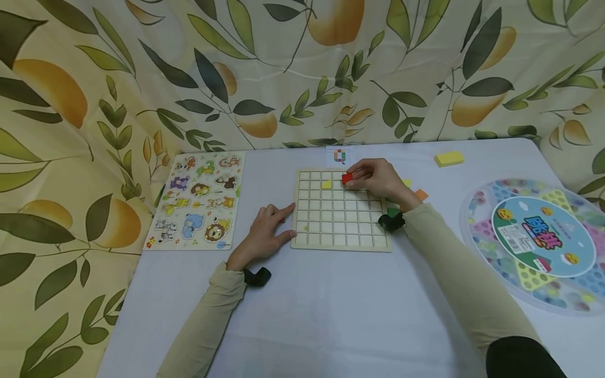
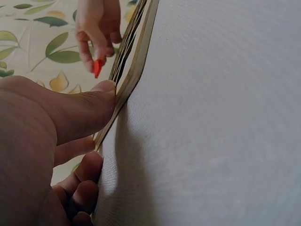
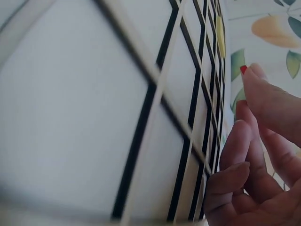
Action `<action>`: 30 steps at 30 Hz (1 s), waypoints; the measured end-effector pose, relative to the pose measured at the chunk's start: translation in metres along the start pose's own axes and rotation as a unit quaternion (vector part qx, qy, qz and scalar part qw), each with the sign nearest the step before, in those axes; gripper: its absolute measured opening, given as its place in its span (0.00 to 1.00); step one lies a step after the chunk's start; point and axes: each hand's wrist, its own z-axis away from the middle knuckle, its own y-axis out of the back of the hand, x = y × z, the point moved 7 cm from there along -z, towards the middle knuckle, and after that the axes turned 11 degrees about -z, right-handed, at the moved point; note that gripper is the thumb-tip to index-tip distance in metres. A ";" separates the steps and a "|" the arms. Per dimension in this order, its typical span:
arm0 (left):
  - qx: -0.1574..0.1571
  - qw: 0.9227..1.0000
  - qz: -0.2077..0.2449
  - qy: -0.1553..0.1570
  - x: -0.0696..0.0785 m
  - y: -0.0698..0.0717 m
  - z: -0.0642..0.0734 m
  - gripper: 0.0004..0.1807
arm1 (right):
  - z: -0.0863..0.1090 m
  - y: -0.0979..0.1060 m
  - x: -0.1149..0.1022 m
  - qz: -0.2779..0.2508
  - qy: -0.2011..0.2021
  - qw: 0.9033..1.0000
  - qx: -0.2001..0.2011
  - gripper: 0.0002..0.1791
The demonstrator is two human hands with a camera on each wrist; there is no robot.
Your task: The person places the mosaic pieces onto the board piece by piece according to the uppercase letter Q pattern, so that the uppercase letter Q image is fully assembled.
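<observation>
A wooden grid board (image 1: 340, 240) lies flat on the white table, with one yellow square tile (image 1: 326, 184) in a cell near its top. My right hand (image 1: 375, 178) pinches a red square tile (image 1: 347, 178) between thumb and fingers over the board's upper rows. The right wrist view shows only a red corner of it past the thumb. Along the board's left edge rest the thumb and index finger of my left hand (image 1: 264, 231); its other fingers are bent in the left wrist view. Behind the board lies a small card (image 1: 340, 156) printed with a coloured-square pattern.
An animal picture board (image 1: 227, 197) lies on the left. Orange (image 1: 421, 195) and green (image 1: 393, 206) pieces show partly behind my right wrist. At the back right is a yellow block (image 1: 449, 159), with a large round clear-rimmed game box (image 1: 543, 236) nearer. Patterned cloth hangs behind.
</observation>
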 end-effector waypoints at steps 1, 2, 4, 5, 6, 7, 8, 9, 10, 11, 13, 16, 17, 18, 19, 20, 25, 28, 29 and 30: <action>0.001 1.000 0.001 0.000 0.000 0.000 0.000 0.39 | -0.001 -0.002 0.000 0.000 0.000 1.000 -0.002 0.21; 0.001 1.000 0.001 0.000 0.001 0.000 0.000 0.39 | -0.003 -0.005 0.000 0.002 0.001 1.000 -0.005 0.21; 0.001 1.000 0.002 0.002 0.002 0.001 0.001 0.39 | -0.004 -0.008 -0.001 0.005 0.001 1.000 -0.007 0.21; 0.001 1.000 0.002 0.002 0.003 0.001 0.001 0.39 | -0.005 -0.010 -0.002 0.006 0.002 1.000 -0.009 0.21; 0.001 1.000 0.002 0.001 0.003 0.001 0.001 0.39 | -0.006 -0.011 -0.003 0.009 0.002 1.000 -0.009 0.21; 0.001 1.000 0.002 0.001 0.003 0.001 0.001 0.39 | -0.006 -0.012 -0.003 0.011 0.003 1.000 -0.009 0.21; 0.001 1.000 0.001 0.001 0.004 0.001 0.001 0.39 | -0.007 -0.013 -0.004 0.014 0.003 1.000 -0.010 0.20; 0.000 1.000 0.001 0.001 0.004 0.001 0.001 0.40 | -0.007 -0.014 -0.004 0.018 0.003 1.000 -0.010 0.20; 0.001 1.000 0.000 0.000 0.004 0.001 0.001 0.40 | -0.008 -0.015 -0.004 0.021 0.002 1.000 -0.011 0.19; 0.001 1.000 0.000 0.000 0.004 0.001 0.001 0.39 | -0.008 -0.016 -0.004 0.025 0.001 1.000 -0.011 0.19; 0.001 1.000 -0.001 0.002 0.004 0.001 0.000 0.40 | -0.010 -0.018 -0.004 0.031 -0.001 0.999 -0.010 0.18; 0.001 1.000 -0.004 0.005 0.003 0.001 0.001 0.39 | -0.013 -0.020 -0.004 0.044 0.005 0.999 -0.010 0.17; 0.000 1.000 -0.004 0.005 0.002 0.001 0.001 0.39 | -0.014 -0.020 -0.004 0.050 0.008 0.999 -0.009 0.17; -0.001 1.000 -0.004 0.006 0.002 0.001 0.001 0.39 | -0.014 -0.021 -0.004 0.054 0.010 0.998 -0.009 0.17; -0.001 1.000 -0.004 0.007 0.002 0.001 0.001 0.39 | -0.014 -0.021 -0.005 0.059 0.013 0.998 -0.009 0.17; -0.002 1.000 -0.003 0.007 0.002 0.001 0.001 0.39 | -0.015 -0.022 -0.005 0.065 0.017 0.998 -0.010 0.17; -0.001 1.000 0.001 0.006 0.001 0.000 0.000 0.39 | -0.014 -0.022 -0.005 0.065 0.014 0.998 -0.012 0.18; 0.001 1.000 0.002 0.005 0.001 0.000 0.001 0.39 | -0.013 -0.021 -0.004 0.053 0.004 0.999 -0.011 0.18; 0.002 1.000 0.003 0.004 0.001 0.000 0.001 0.39 | -0.013 -0.020 -0.004 0.049 0.000 0.999 -0.009 0.18; 0.003 1.000 0.003 0.004 0.001 0.000 0.001 0.39 | -0.013 -0.020 -0.004 0.044 -0.003 0.999 -0.008 0.17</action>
